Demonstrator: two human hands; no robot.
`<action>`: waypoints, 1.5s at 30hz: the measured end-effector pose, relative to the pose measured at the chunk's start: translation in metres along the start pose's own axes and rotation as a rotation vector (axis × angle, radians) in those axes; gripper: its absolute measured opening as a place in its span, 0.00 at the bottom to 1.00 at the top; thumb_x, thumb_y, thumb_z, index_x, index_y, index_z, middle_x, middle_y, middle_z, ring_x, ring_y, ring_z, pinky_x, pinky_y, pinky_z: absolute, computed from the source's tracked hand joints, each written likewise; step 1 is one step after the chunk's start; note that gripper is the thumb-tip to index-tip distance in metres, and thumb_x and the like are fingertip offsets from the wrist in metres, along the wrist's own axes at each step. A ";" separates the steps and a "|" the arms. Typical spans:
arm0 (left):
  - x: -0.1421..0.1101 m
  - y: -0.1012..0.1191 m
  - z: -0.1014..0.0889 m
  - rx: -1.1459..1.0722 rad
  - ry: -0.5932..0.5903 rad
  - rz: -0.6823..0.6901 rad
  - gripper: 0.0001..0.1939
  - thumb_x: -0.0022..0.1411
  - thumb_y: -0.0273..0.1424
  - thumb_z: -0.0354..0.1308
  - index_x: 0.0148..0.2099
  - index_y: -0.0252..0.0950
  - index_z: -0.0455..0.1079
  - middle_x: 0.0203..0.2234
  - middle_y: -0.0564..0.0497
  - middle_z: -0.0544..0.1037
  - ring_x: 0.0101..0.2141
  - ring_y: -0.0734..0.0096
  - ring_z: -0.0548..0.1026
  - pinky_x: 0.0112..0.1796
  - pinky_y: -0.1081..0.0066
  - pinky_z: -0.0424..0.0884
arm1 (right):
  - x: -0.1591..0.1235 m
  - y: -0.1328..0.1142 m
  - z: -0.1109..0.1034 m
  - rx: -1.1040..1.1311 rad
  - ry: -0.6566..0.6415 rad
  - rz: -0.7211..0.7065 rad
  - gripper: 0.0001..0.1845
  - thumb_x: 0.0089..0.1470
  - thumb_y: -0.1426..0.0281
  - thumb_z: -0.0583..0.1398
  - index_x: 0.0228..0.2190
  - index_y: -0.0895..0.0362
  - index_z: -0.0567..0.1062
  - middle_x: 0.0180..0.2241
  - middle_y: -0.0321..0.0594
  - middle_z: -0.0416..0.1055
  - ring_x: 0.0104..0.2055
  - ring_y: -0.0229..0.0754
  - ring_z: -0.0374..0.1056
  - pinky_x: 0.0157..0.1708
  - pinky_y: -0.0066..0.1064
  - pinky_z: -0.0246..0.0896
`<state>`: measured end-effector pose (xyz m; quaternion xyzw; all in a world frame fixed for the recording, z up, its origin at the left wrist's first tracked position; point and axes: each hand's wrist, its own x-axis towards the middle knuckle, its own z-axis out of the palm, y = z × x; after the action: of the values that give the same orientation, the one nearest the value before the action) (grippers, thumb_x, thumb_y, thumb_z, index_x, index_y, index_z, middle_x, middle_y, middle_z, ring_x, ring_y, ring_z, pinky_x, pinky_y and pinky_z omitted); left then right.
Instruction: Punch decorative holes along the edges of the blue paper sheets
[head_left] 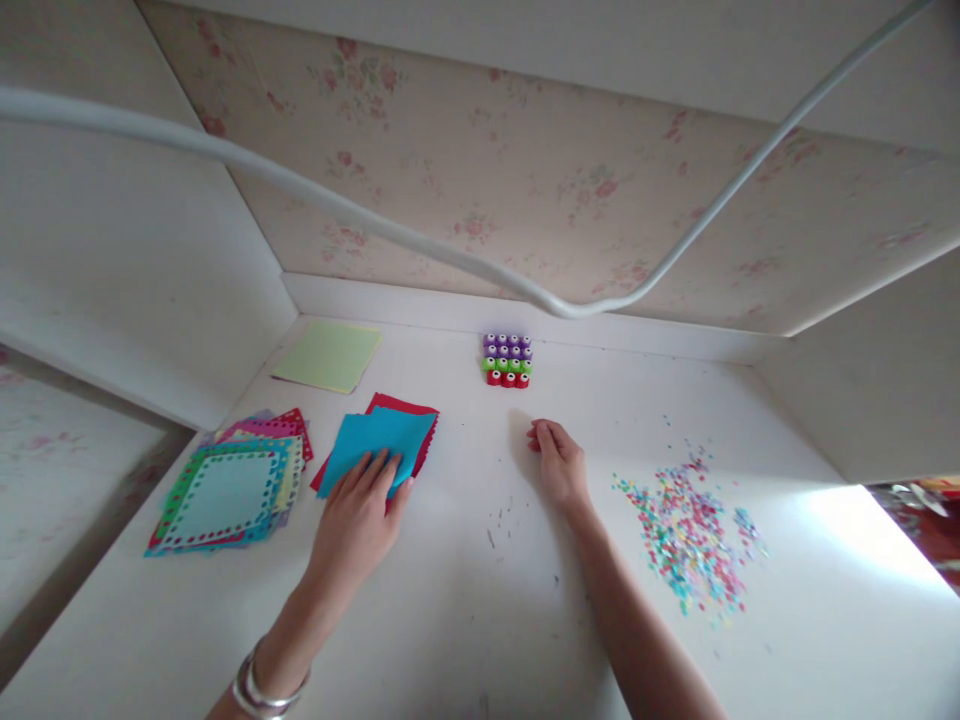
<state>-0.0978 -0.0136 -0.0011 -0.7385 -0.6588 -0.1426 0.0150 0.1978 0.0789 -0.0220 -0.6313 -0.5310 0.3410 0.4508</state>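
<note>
My left hand (pixel 361 515) lies with its fingers stretched flat over a blue sheet of paper (pixel 390 432). Under the blue paper, a red sheet (pixel 429 447) with a scalloped edge sticks out at the top and sides. My right hand (pixel 559 466) rests on the white table with its fingers curled closed, and nothing shows in it. Beyond that hand, small craft punches (pixel 508 360) in purple, green and red stand in rows.
A pile of colored papers with punched borders (pixel 225 492) lies at the left. Pale green sheets (pixel 328 355) sit in the back left corner. Colorful punched-out paper bits (pixel 694 530) are scattered at the right. A white cable (pixel 420 243) hangs across the view.
</note>
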 end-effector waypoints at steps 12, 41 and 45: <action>0.013 -0.035 0.003 -0.111 0.018 -0.029 0.21 0.66 0.26 0.49 0.60 0.32 0.66 0.51 0.39 0.77 0.49 0.54 0.77 0.49 0.61 0.71 | -0.052 -0.053 0.023 -0.153 -0.271 -0.242 0.15 0.64 0.61 0.53 0.43 0.53 0.76 0.41 0.44 0.77 0.42 0.45 0.73 0.45 0.38 0.67; 0.012 -0.029 0.004 0.008 0.018 -0.045 0.31 0.62 0.49 0.56 0.61 0.34 0.66 0.61 0.36 0.67 0.59 0.40 0.65 0.57 0.47 0.62 | -0.107 -0.020 -0.055 -0.133 -0.280 0.148 0.23 0.57 0.56 0.59 0.49 0.55 0.75 0.30 0.39 0.76 0.29 0.43 0.69 0.25 0.31 0.65; 0.016 -0.034 0.001 -0.055 -0.034 -0.053 0.23 0.67 0.44 0.50 0.57 0.39 0.71 0.57 0.44 0.73 0.55 0.51 0.72 0.54 0.57 0.66 | -0.095 -0.016 -0.061 -0.121 -0.358 0.075 0.22 0.58 0.56 0.58 0.49 0.54 0.75 0.31 0.38 0.76 0.30 0.43 0.69 0.27 0.30 0.64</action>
<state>-0.1294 0.0068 -0.0042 -0.7231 -0.6743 -0.1488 -0.0204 0.2284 -0.0260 0.0107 -0.6058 -0.5984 0.4318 0.2974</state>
